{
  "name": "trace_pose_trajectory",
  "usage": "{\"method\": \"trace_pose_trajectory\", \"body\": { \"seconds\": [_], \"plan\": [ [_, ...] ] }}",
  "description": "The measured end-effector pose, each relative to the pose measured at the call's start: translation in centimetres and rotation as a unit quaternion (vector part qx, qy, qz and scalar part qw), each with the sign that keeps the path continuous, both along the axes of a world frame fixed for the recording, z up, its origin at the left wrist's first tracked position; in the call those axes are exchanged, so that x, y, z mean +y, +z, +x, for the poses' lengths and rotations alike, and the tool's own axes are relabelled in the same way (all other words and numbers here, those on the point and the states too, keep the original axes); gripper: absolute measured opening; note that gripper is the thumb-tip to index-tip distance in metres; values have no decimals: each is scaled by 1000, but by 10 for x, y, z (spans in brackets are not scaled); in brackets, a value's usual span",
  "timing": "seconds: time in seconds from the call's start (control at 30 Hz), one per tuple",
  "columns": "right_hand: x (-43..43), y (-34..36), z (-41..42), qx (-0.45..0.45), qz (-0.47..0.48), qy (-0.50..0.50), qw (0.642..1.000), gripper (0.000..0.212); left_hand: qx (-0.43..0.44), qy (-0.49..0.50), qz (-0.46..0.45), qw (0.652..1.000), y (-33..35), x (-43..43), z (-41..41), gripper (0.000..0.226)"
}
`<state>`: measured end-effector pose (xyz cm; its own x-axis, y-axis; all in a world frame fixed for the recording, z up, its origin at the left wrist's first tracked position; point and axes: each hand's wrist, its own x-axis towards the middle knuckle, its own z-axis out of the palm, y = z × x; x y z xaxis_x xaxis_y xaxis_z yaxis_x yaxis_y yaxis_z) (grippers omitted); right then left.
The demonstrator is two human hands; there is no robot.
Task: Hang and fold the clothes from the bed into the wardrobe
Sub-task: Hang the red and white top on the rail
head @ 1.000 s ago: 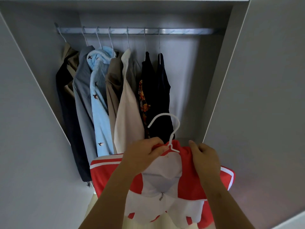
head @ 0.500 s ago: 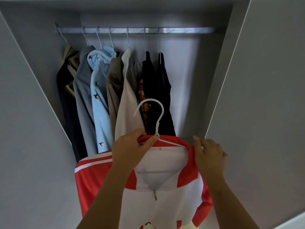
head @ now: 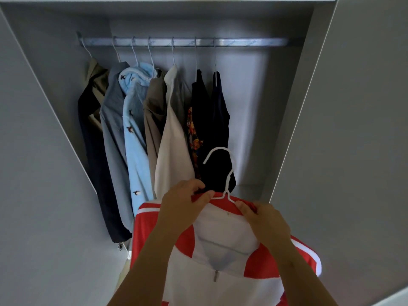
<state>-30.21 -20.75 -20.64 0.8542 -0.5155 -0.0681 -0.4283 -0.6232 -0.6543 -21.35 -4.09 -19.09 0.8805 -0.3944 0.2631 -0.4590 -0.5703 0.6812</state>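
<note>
A red and white zip jacket sits on a white wire hanger, held up in front of the open wardrobe. My left hand pinches the jacket's red collar at the hanger's left shoulder. My right hand grips the collar at the hanger's right shoulder. The hanger's hook stands free above my hands, well below the metal rail. The jacket's lower part runs out of view at the bottom.
Several garments hang on the rail's left and middle: a dark jacket, a grey shirt, a light blue robe, a cream top, a black top. Rail is bare to their right. Grey wardrobe doors flank the opening.
The hanger with the jacket rose and shifted left half a second ago, then came back down and to the right. Both hands kept their hold at the collar.
</note>
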Motion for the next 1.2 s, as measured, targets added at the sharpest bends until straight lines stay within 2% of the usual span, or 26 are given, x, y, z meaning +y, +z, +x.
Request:
{"method": "trace_pose_trajectory", "body": {
  "seconds": [0.1, 0.23, 0.37, 0.67, 0.83, 0.97, 1.1, 1.2],
  "plan": [
    [-10, -4, -6, 25, 134, -41, 990, 49, 61, 21, -50, 997, 2, 0, -1, 25],
    [-9, -9, -17, 71, 314, -87, 943, 39, 213, 28, -150, 965, 5, -7, -5, 28],
    [-11, -14, -23, 73, 424, -174, 886, 41, 240, 28, -170, 955, 5, -14, -4, 24],
    [-30, -5, -23, 5, 480, -183, 858, 27, 239, 54, -214, 946, 4, -43, 5, 15],
    [-47, 3, -24, -41, 503, -171, 846, 28, 257, 44, -236, 936, 1, -63, 5, 9],
    [-58, 11, -13, -85, 531, -141, 831, 30, 242, 34, -216, 945, 5, -74, 17, 13],
    [-67, 21, 11, -119, 500, -92, 853, 35, 213, 33, -232, 949, 16, -83, 39, 14],
    [-80, 30, 36, -134, 458, -57, 877, 26, 174, 20, -218, 960, 26, -91, 65, 17]
  ]
}}
